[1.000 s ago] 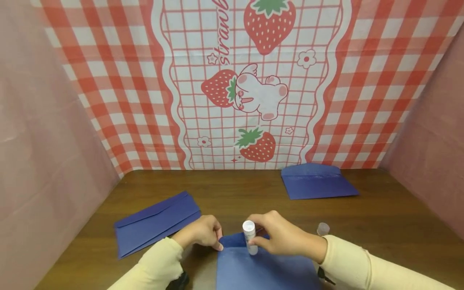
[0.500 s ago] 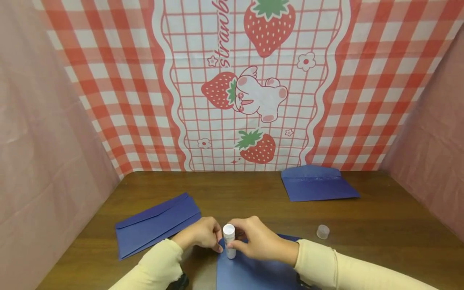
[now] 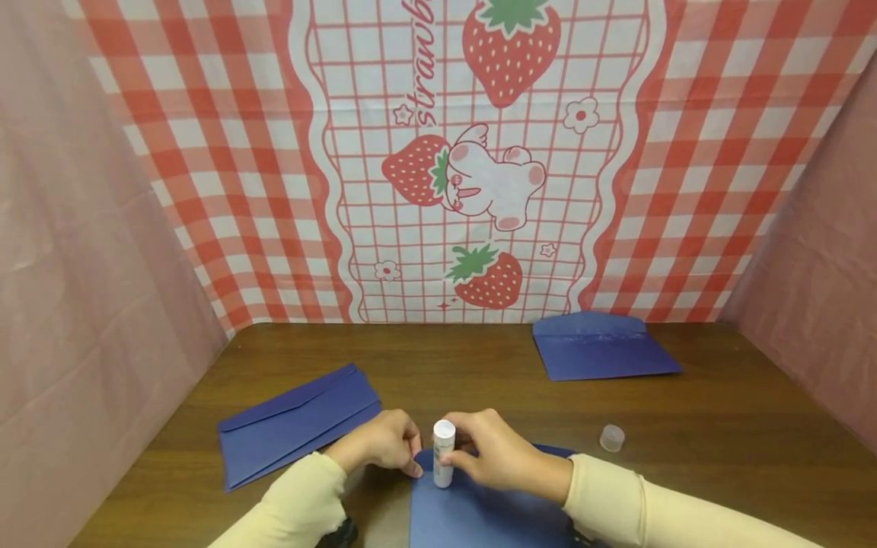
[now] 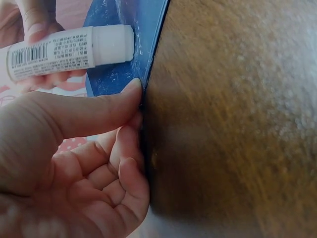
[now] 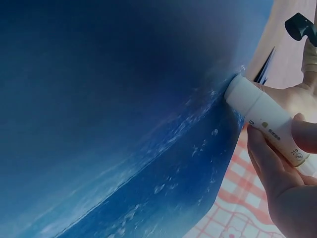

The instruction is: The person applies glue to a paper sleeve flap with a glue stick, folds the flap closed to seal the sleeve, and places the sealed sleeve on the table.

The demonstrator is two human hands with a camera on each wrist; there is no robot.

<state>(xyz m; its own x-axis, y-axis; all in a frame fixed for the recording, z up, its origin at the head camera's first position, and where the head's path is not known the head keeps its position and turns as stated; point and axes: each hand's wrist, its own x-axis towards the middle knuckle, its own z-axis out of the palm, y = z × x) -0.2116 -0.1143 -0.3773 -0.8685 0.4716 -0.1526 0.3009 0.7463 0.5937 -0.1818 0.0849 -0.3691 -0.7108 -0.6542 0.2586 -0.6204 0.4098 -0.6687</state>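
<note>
My right hand point(image 3: 500, 453) grips a white glue stick point(image 3: 444, 455) upright, its lower end against a blue envelope point(image 3: 479, 510) close to the flap fold. In the right wrist view, white glue smears run along the fold and over the flap point(image 5: 163, 191). My left hand point(image 3: 387, 441) pinches the envelope's left corner at the fold between thumb and fingers. Printed text and a barcode show on the glue stick point(image 4: 54, 54) in the left wrist view, where its white end meets the smeared paper beside my left thumb.
Left of my hands lies a blue envelope stack point(image 3: 294, 430). Another envelope point(image 3: 606, 354), its flap raised, lies at the back right against the checked cloth point(image 3: 699, 190). A small translucent cap point(image 3: 612, 438) stands on the wooden table point(image 3: 719, 449) to the right.
My right hand has carried the glue stick leftward along the fold toward my left hand, then slightly back to the right. The left hand keeps its pinch on the corner.
</note>
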